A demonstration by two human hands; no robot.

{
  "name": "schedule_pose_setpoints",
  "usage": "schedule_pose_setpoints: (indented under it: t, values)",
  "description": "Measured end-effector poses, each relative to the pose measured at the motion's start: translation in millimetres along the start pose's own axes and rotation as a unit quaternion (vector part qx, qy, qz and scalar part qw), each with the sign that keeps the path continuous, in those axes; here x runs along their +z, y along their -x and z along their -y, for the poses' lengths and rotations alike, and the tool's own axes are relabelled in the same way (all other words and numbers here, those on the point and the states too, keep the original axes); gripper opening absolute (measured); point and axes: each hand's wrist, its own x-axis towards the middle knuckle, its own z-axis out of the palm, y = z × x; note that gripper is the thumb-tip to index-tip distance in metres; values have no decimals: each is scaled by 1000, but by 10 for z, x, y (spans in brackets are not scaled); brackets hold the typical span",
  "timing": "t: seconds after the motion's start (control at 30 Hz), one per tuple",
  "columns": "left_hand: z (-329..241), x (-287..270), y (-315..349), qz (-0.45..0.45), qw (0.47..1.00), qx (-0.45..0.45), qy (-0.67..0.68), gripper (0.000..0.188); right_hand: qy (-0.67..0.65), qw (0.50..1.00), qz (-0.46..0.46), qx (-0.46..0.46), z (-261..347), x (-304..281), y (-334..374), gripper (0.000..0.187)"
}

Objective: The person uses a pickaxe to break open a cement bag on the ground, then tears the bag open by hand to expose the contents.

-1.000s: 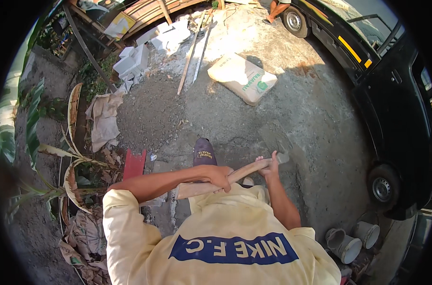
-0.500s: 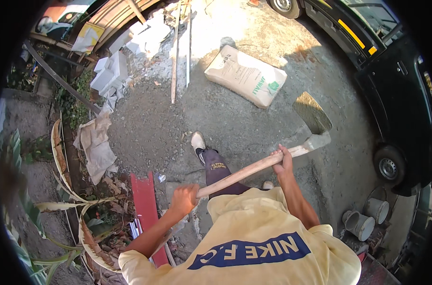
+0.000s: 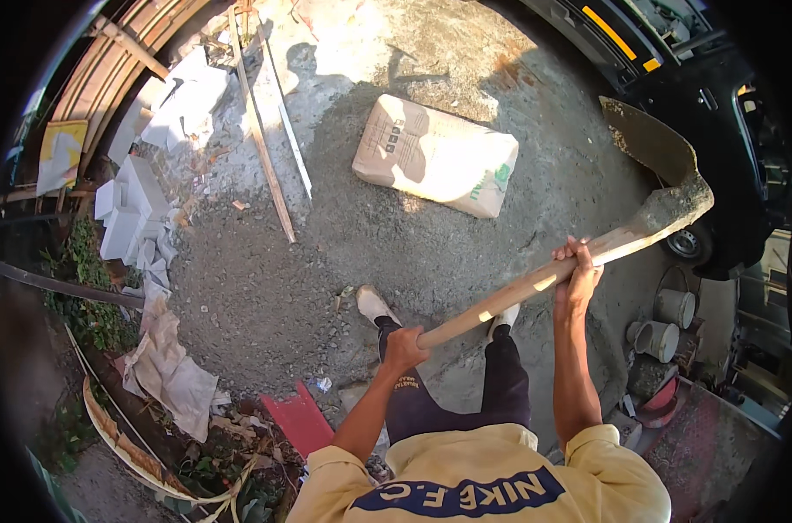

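A rough grey ground, gravelly toward nine o'clock and sunlit at twelve, spread beneath everything, with shade covering most of its nearer part. Across it, at two o'clock from the middle of the view, stood a black vehicle; a slatted wooden structure rose at ten to eleven. The long-handled hoe slanted from just below the centre toward two o'clock, its broad, dirt-coated blade overlapping the vehicle in view. A full paper sack lay flat at twelve, and two long strips at eleven. White blocks were heaped at ten, while a red board lay at seven. Smallest came the hands: the right hand, at three, was wrapped around the handle near the hoe's head; the left hand, at six, gripped its butt end.
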Motion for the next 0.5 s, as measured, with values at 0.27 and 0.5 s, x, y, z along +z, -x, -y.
schedule_pose_setpoints:
  t: [0.27,0.5]
  values:
    - [729,743,-17,44,979,-198,-6,26,154,973,-87,147,-2367,-263,-994,9]
    - [1145,424,-137,49,974,-210,-66,27,88,961,-106,239,-2711,-224,-917,10]
